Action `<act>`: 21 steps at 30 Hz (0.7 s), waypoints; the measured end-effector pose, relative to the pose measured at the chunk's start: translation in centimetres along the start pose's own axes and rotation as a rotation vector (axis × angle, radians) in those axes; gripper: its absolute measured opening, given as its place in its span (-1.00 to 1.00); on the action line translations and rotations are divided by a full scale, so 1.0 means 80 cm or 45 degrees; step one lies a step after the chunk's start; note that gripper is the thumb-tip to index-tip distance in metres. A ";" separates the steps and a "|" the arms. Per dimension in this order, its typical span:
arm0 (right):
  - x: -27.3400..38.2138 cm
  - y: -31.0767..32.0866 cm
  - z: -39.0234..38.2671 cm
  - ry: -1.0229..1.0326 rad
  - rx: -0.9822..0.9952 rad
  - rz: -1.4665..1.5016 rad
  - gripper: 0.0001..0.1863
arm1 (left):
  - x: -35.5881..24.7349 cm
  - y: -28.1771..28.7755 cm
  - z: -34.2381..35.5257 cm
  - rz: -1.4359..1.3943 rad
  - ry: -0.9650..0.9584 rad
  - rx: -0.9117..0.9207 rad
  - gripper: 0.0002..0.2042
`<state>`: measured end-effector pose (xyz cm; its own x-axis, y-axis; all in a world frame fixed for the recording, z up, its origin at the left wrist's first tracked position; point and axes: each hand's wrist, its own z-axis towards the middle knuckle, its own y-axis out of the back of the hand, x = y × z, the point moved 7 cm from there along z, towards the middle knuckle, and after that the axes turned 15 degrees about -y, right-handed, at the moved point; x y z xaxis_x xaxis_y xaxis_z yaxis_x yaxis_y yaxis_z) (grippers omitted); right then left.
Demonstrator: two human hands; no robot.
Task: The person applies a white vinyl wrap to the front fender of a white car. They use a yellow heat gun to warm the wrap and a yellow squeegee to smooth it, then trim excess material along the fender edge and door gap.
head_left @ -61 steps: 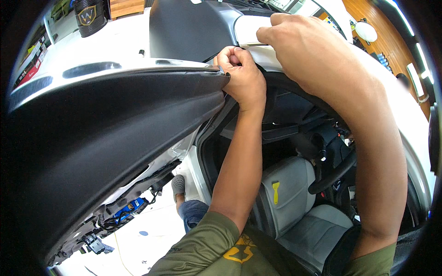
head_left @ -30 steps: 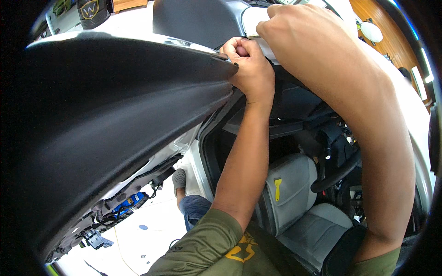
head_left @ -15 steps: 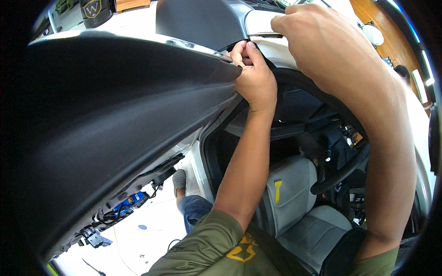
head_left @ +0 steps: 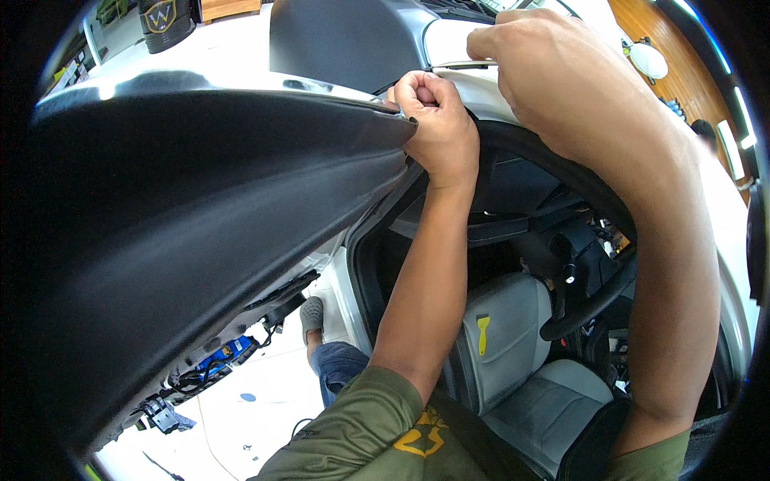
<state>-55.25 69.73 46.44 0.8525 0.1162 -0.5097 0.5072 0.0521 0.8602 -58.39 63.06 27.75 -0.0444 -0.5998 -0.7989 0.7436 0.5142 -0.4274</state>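
Observation:
My left hand (head_left: pixel 439 120) is closed with its fingers curled, in the narrow gap between the open car door (head_left: pixel 200 176) and the car body. Whatever is in its fingers is hidden. My right hand (head_left: pixel 553 72) reaches further forward and to the right, knuckles up, over the white pillar (head_left: pixel 473 84) beside the windscreen. Its fingers are bent down, and their tips are mostly out of sight. A thin dark line on the white bodywork runs up to that hand. Ahead of both hands is a dark grey body panel (head_left: pixel 345 40).
Below my arms, the door opening shows a grey seat (head_left: pixel 509 337) with a yellow scraper (head_left: pixel 483 334) on its backrest, and a steering wheel (head_left: pixel 593 301). Wiring and a blue part (head_left: pixel 227 353) hang at the door's lower edge. A black drum (head_left: pixel 167 24) stands far left.
My left hand has shifted slightly left, and its raised thumb and fingertip have curled into a tighter grip. My right hand has moved a little left. The door has swung slightly.

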 end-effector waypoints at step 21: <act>-0.027 -0.067 -0.085 -0.676 -0.588 1.056 -0.87 | 0.009 0.056 -0.043 -0.336 0.037 0.593 -0.79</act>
<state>-60.70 75.97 43.06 0.9099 -0.1511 0.3864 -0.2532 0.5357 0.8056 -57.41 67.01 23.80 -0.2835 -0.6516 -0.7036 0.9217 0.0173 -0.3875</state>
